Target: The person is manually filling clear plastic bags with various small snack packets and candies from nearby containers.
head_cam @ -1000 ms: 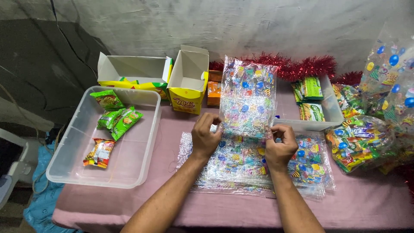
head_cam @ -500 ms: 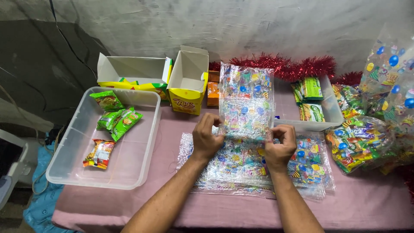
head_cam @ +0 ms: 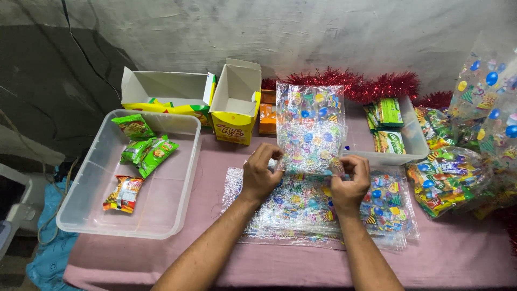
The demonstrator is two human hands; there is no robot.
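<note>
Clear printed bag (head_cam: 311,125) upright, long axis vertical, both hands apparently pinching its bottom edge

A worktop (head_cam: 463,253) under a pink cloth carries a clear tub (head_cam: 161,215) at left, two open cartons (head_cam: 161,89) behind it, a stack of patterned bags (head_cam: 301,215) in the middle, a second tub (head_cam: 414,145), filled snack bags (head_cam: 447,180) and red tinsel (head_cam: 371,83) at right.

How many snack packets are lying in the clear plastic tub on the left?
4: one green snack packet at the clear plastic tub's far end, two green ones overlapping mid-tub, one orange-yellow packet nearest. None seems hidden.
</note>
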